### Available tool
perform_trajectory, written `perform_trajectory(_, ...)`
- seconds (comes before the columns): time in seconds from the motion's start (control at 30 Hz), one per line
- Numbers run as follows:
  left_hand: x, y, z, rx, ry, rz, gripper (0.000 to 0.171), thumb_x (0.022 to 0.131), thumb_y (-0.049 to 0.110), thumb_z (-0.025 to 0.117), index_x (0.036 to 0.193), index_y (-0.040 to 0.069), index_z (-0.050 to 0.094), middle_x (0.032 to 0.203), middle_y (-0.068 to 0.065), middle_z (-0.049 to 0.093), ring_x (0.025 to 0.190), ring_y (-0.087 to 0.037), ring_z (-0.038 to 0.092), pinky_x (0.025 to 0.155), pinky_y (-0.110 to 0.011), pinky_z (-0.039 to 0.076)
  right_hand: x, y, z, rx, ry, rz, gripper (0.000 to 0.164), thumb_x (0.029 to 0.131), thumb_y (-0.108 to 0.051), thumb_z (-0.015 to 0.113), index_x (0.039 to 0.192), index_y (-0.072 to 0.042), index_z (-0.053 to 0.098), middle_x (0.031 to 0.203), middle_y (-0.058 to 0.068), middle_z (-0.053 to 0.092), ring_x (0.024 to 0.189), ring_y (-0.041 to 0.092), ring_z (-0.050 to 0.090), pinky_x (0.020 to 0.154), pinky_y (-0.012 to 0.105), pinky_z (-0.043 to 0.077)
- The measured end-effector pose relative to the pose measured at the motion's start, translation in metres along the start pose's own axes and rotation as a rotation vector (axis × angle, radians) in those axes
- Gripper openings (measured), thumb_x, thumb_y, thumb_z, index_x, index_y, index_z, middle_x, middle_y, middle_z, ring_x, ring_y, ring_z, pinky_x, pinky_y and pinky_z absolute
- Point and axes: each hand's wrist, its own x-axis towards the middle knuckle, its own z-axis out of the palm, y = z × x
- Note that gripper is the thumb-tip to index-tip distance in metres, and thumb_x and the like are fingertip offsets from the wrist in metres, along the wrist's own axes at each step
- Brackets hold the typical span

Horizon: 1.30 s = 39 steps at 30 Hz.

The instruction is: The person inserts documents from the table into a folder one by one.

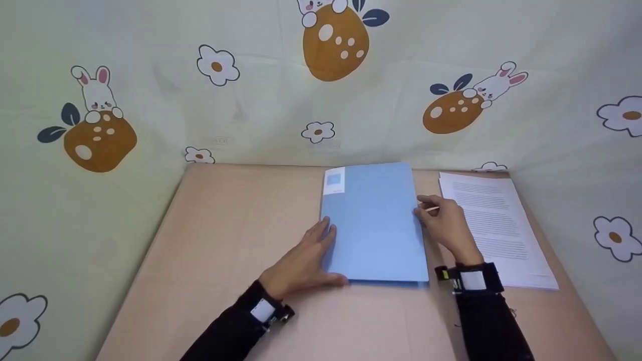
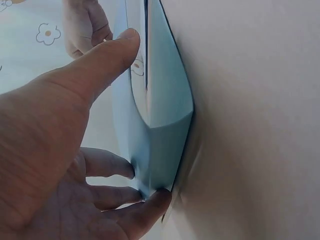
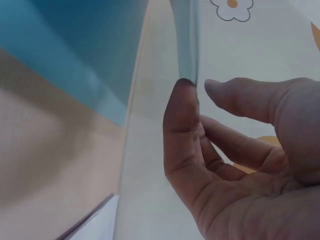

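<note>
The blue folder (image 1: pixel 373 225) lies on the table (image 1: pixel 241 215), just right of centre in the head view, its white label (image 1: pixel 334 180) at the folder's 11 o'clock corner. The left hand (image 1: pixel 301 260) comes in from 7 o'clock and rests at the folder's 8 o'clock side. Its fingers point toward 1 o'clock with their tips against the spine, while the thumb stretches toward 3 o'clock along the bottom edge; thumb and fingers are spread well apart. The left wrist view shows the covers parted at that end.

The right hand (image 1: pixel 444 220) rises from 5 o'clock, fingers bent toward 10 o'clock, at the folder's 3 o'clock edge. Its index fingertip touches the cover's edge and the thumb sits just beside it; whether they pinch it, I cannot tell. Printed sheets (image 1: pixel 501 240) lie at 3 o'clock from the folder, partly behind this hand.
</note>
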Motion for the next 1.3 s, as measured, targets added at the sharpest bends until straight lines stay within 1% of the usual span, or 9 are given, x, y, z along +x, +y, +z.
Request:
perform_trajectory(0.17, -0.001, -0.001, -0.002, -0.015, -0.001, 0.014, 0.131, 0.088, 0.067, 0.097, 0.181, -0.001, 0.034, 0.195, -0.023, 0.020, 0.183, -0.042, 0.023, 0.145, -0.054, 0.037, -0.001, -0.001, -0.001, 0.067, 0.010, 0.000, 0.042, 0.115, -0.013, 0.073, 0.154, 0.000, 0.072, 0.134, 0.025, 0.079, 0.113, 0.033, 0.083, 0.078, 0.015, 0.063)
perform_trajectory(0.3, -0.002, 0.000, -0.003, -0.004, -0.004, 0.028, 0.125, 0.089, 0.066, 0.097, 0.181, 0.006, 0.039, 0.195, -0.019, 0.023, 0.182, -0.041, 0.027, 0.143, -0.056, 0.040, -0.004, -0.002, -0.002, 0.135, 0.021, -0.006, 0.042, 0.114, -0.013, 0.075, 0.154, -0.002, 0.073, 0.135, 0.024, 0.078, 0.110, 0.024, 0.083, 0.080, 0.016, 0.066)
perform_trajectory(0.47, -0.003, 0.005, -0.003, 0.041, 0.015, 0.105, 0.109, 0.093, 0.060, 0.096, 0.178, 0.013, 0.048, 0.193, -0.014, 0.033, 0.179, -0.039, 0.035, 0.141, -0.058, 0.044, -0.007, -0.005, -0.004, 0.248, 0.023, -0.023, 0.042, 0.115, -0.013, 0.075, 0.155, -0.002, 0.072, 0.137, 0.026, 0.075, 0.104, 0.007, 0.080, 0.083, 0.019, 0.069)
perform_trajectory(0.57, -0.003, 0.009, 0.000, 0.095, 0.047, 0.168, 0.101, 0.096, 0.058, 0.094, 0.177, 0.015, 0.052, 0.190, -0.013, 0.039, 0.177, -0.037, 0.041, 0.138, -0.060, 0.048, -0.009, -0.007, -0.004, 0.313, 0.024, -0.025, 0.042, 0.115, -0.013, 0.075, 0.155, -0.002, 0.072, 0.139, 0.027, 0.074, 0.102, 0.001, 0.079, 0.084, 0.020, 0.070)
perform_trajectory(0.7, -0.002, 0.016, 0.008, 0.234, 0.115, 0.243, 0.093, 0.099, 0.058, 0.091, 0.174, 0.018, 0.056, 0.186, -0.010, 0.048, 0.171, -0.035, 0.050, 0.128, -0.057, 0.059, -0.009, -0.009, -0.003, 0.354, 0.034, -0.020, 0.041, 0.116, -0.014, 0.074, 0.155, -0.002, 0.072, 0.141, 0.028, 0.073, 0.102, 0.000, 0.080, 0.084, 0.021, 0.070)
perform_trajectory(0.8, -0.003, 0.021, 0.014, 0.340, 0.169, 0.275, 0.088, 0.100, 0.058, 0.091, 0.172, 0.018, 0.059, 0.181, -0.010, 0.054, 0.164, -0.034, 0.057, 0.119, -0.052, 0.065, -0.010, -0.009, -0.001, 0.371, 0.045, -0.016, 0.040, 0.116, -0.015, 0.073, 0.154, -0.001, 0.073, 0.142, 0.029, 0.075, 0.101, 0.000, 0.080, 0.083, 0.020, 0.070)
perform_trajectory(0.9, -0.005, 0.024, 0.018, 0.392, 0.209, 0.285, 0.084, 0.100, 0.056, 0.090, 0.169, 0.017, 0.061, 0.178, -0.010, 0.058, 0.158, -0.033, 0.063, 0.110, -0.046, 0.071, -0.010, -0.008, 0.000, 0.387, 0.048, -0.014, 0.040, 0.117, -0.016, 0.073, 0.153, -0.001, 0.073, 0.142, 0.030, 0.076, 0.101, 0.001, 0.080, 0.083, 0.021, 0.070)
perform_trajectory(1.1, -0.008, 0.028, 0.020, 0.395, 0.270, 0.276, 0.077, 0.099, 0.047, 0.092, 0.165, 0.018, 0.065, 0.172, -0.009, 0.064, 0.151, -0.030, 0.069, 0.083, -0.038, 0.076, -0.009, -0.004, 0.002, 0.399, 0.051, -0.013, 0.039, 0.118, -0.020, 0.072, 0.152, -0.002, 0.074, 0.140, 0.031, 0.077, 0.097, 0.002, 0.080, 0.082, 0.022, 0.070)
perform_trajectory(1.3, -0.011, 0.031, 0.021, 0.330, 0.269, 0.263, 0.074, 0.100, 0.036, 0.091, 0.165, 0.013, 0.064, 0.170, -0.015, 0.064, 0.153, -0.034, 0.069, 0.095, -0.040, 0.075, -0.006, 0.004, 0.004, 0.362, 0.047, -0.017, 0.039, 0.120, -0.020, 0.067, 0.153, 0.000, 0.073, 0.141, 0.030, 0.077, 0.096, 0.001, 0.078, 0.083, 0.022, 0.070)
